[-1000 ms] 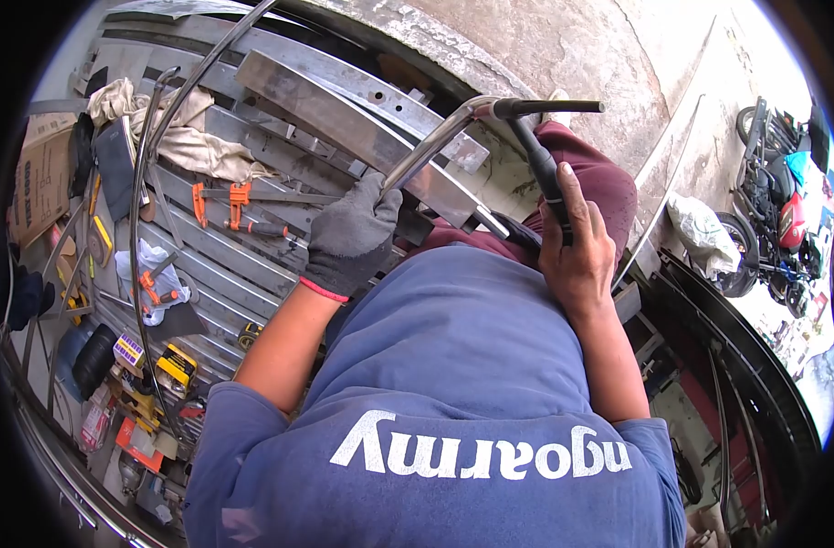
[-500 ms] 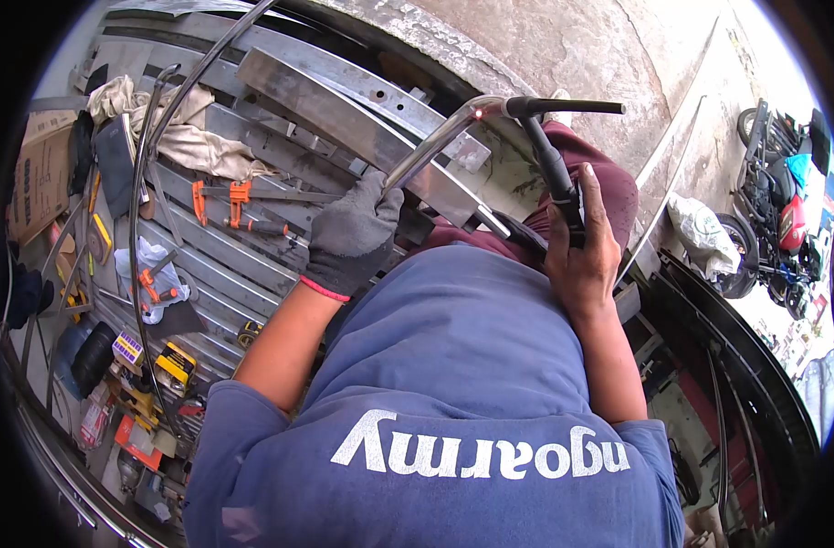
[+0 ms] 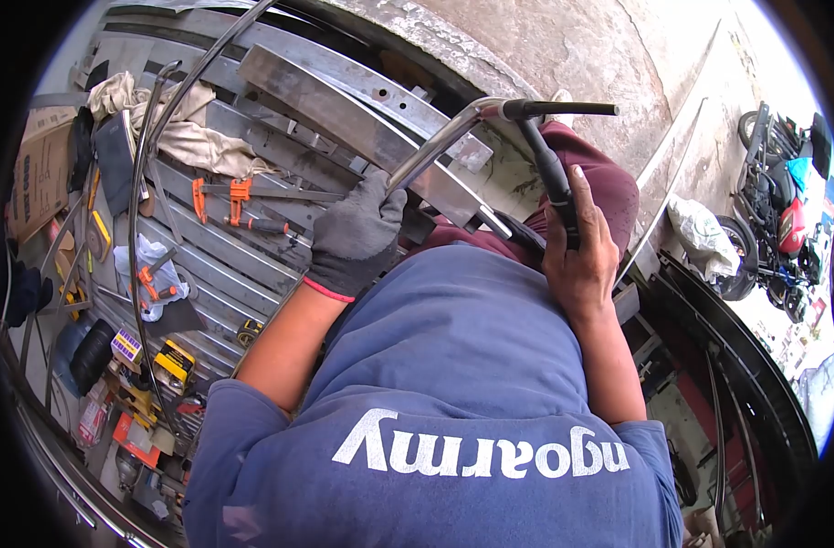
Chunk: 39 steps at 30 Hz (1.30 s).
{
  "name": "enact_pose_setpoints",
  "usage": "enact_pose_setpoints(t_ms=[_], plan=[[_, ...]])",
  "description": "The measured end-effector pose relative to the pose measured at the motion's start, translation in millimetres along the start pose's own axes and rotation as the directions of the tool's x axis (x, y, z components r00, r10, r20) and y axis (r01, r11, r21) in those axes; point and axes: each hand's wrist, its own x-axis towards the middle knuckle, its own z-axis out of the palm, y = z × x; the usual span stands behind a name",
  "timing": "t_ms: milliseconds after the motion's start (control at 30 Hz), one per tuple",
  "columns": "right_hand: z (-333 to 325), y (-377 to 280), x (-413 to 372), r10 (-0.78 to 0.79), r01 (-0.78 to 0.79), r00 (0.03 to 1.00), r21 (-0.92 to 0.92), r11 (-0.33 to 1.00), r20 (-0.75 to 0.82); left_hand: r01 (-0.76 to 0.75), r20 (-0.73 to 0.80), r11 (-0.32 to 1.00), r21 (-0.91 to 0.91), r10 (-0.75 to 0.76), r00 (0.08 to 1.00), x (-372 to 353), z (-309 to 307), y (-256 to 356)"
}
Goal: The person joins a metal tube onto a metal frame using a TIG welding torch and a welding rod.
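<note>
My left hand [image 3: 357,228], in a grey glove with a red cuff, is closed round the lower end of a bent shiny metal tube [image 3: 444,137]. The bare right hand [image 3: 583,247] grips the black handle of a welding torch [image 3: 546,164], its index finger stretched along the handle. The torch head, with a long black piece pointing right, touches or nearly touches the upper bend of the tube. Beneath the tube lies a flat metal bar [image 3: 335,110].
Left, a slatted metal bench [image 3: 225,265] holds a beige cloth [image 3: 202,142], an orange clamp [image 3: 241,196], a yellow box [image 3: 174,365] and a cardboard box [image 3: 42,173]. A long curved tube [image 3: 138,210] crosses it. Motorcycles [image 3: 782,210] and a white sack [image 3: 702,237] stand right.
The torch head and my right hand have shifted slightly left. The bright orange spot on the tube near the torch no longer shows. My left hand keeps its grip, shifted slightly.
</note>
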Motion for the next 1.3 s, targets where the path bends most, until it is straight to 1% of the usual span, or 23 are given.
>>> enact_pose_setpoints(t_ms=[100, 133, 167, 200, 333, 400, 467, 600, 667, 800, 900, 1000, 1067, 1100, 1300], plan=[[0.3, -1.9, -1.7, 0.004, -0.004, 1.000, -0.020, 1.000, 0.017, -0.053, -0.029, 0.998, 0.015, 0.054, 0.998, -0.1, 0.2, -0.1], [-0.4, -2.6, -1.4, 0.000, 0.000, 1.000, -0.025, 1.000, 0.017, -0.071, -0.063, 0.997, -0.021, 0.070, 0.996, 0.6, -1.6, 2.7], [-2.2, -2.6, -1.9, 0.007, -0.005, 0.999, -0.032, 0.999, 0.042, -0.055, -0.037, 0.998, -0.014, 0.054, 0.998, 0.5, -3.4, 3.8], [-2.2, -2.9, -1.2, 0.007, -0.007, 1.000, -0.012, 1.000, 0.019, -0.038, -0.012, 0.999, -0.007, 0.038, 0.999, 0.3, -4.5, 4.1], [1.6, -3.4, 3.1, -0.012, 0.016, 0.996, 0.053, 0.998, -0.086, -0.024, -0.021, 0.999, 0.038, 0.025, 0.999, -1.5, 5.7, -3.6], [-0.6, -1.8, 1.1, 0.003, 0.000, 0.998, 0.053, 0.999, -0.069, -0.009, -0.001, 0.998, 0.064, 0.009, 1.000, -2.6, 7.6, -4.7], [-2.5, -2.1, -0.3, 0.026, -0.025, 0.999, 0.042, 0.999, -0.030, -0.017, -0.025, 0.999, 0.050, 0.018, 1.000, -2.9, 7.9, -3.1], [-2.2, -2.6, 1.4, 0.013, -0.012, 1.000, 0.042, 0.999, -0.024, -0.037, -0.057, 0.998, 0.055, 0.040, 0.998, -3.6, 9.3, -4.0], [-0.6, -2.0, 2.1, 0.004, -0.002, 0.999, 0.050, 0.999, -0.035, -0.035, -0.047, 0.998, 0.053, 0.038, 0.998, -3.4, 7.7, -2.6], [-0.6, -0.4, -0.5, 0.029, -0.029, 0.999, 0.016, 0.999, 0.016, -0.050, -0.066, 0.994, 0.095, 0.056, 0.996, -1.8, 9.2, -1.8], [-2.8, -0.6, -0.2, -0.002, 0.003, 0.999, -0.019, 1.000, 0.037, -0.040, 0.001, 0.996, 0.077, 0.040, 0.999, -3.7, 2.6, 1.7], [-3.4, -1.5, -0.7, 0.018, -0.017, 0.999, -0.003, 1.000, 0.042, -0.045, -0.016, 0.996, 0.083, 0.047, 0.999, -3.8, 2.1, 2.2], [-1.0, -1.1, 0.0, 0.003, -0.003, 1.000, 0.035, 0.999, -0.025, -0.058, -0.092, 0.996, 0.071, 0.065, 0.994, -3.5, 11.1, -3.5], [-0.7, -0.9, 0.2, 0.003, -0.002, 0.999, 0.043, 0.999, -0.039, -0.031, -0.057, 0.997, 0.076, 0.035, 0.998, -4.4, 11.6, -4.1], [-1.8, -0.1, 0.2, -0.004, 0.005, 0.999, 0.043, 0.999, -0.039, -0.010, -0.034, 0.995, 0.096, 0.013, 0.999, -4.6, 10.9, -2.2]])
